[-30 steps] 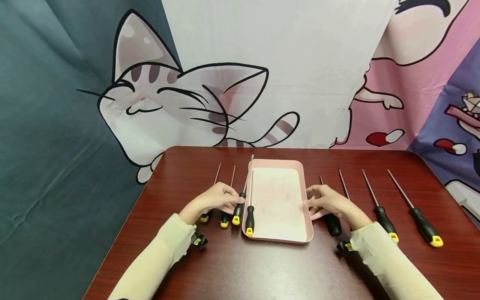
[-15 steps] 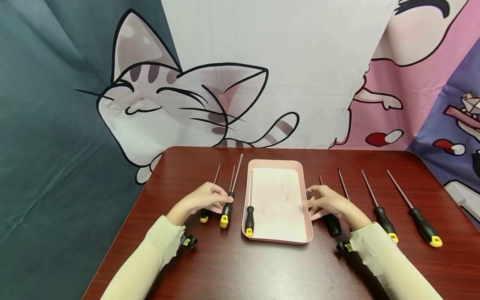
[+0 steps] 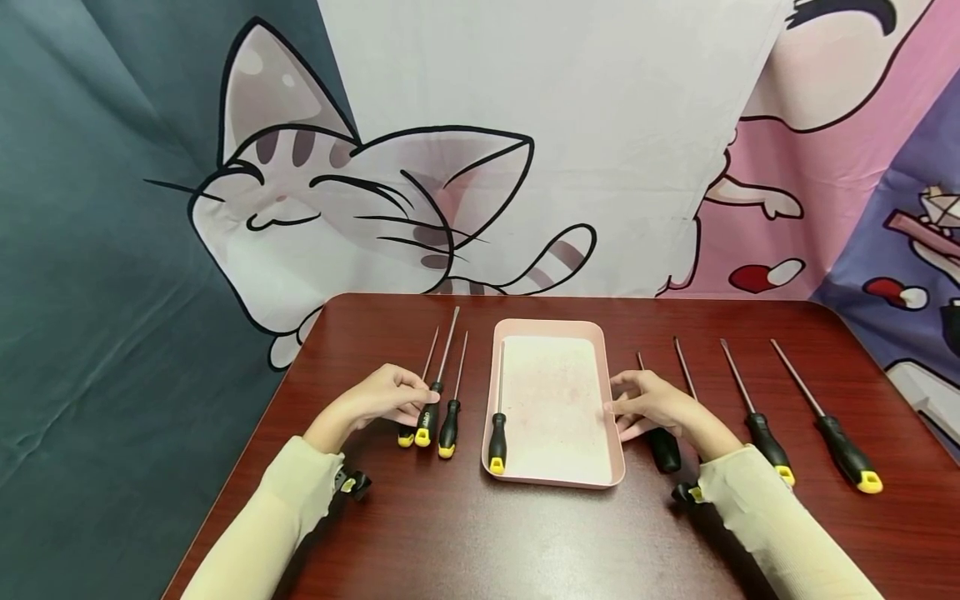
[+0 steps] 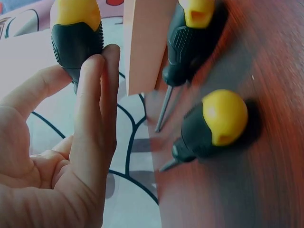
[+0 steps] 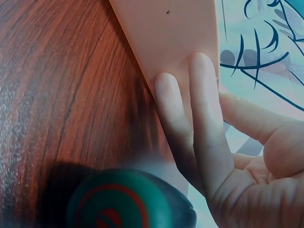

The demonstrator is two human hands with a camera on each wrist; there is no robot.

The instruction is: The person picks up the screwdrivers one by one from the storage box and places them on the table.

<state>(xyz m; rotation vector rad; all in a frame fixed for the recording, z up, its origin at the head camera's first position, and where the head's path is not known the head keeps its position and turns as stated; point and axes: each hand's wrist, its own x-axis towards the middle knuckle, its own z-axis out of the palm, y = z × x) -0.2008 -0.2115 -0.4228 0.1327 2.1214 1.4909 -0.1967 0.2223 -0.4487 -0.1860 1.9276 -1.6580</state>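
Note:
My left hand (image 3: 382,400) pinches the black-and-yellow handle of a screwdriver (image 3: 427,417) between thumb and fingers, its shaft pointing away. In the left wrist view this screwdriver (image 4: 77,40) is held off the table. Two similar screwdrivers lie close by: one (image 3: 406,437) partly behind the hand, another (image 3: 448,429) just right of the held one. A pink tray (image 3: 619,462) stands in the middle with one screwdriver (image 3: 497,442) along its left side. My right hand (image 3: 651,402) grips the tray's right wall; in the right wrist view, fingers (image 5: 204,104) press its outside.
Right of the tray, a dark-handled screwdriver (image 3: 665,450) lies under the right hand, and another (image 3: 686,367) is partly covered by the forearm. Two larger screwdrivers (image 3: 768,442) lie farther right. A printed cloth (image 3: 637,125) hangs behind the wooden table (image 3: 540,542).
My left hand has carried the screwdriver leftward from the tray's left edge, passing over one lying screwdriver to between the two on the left. The right hand and tray have stayed put.

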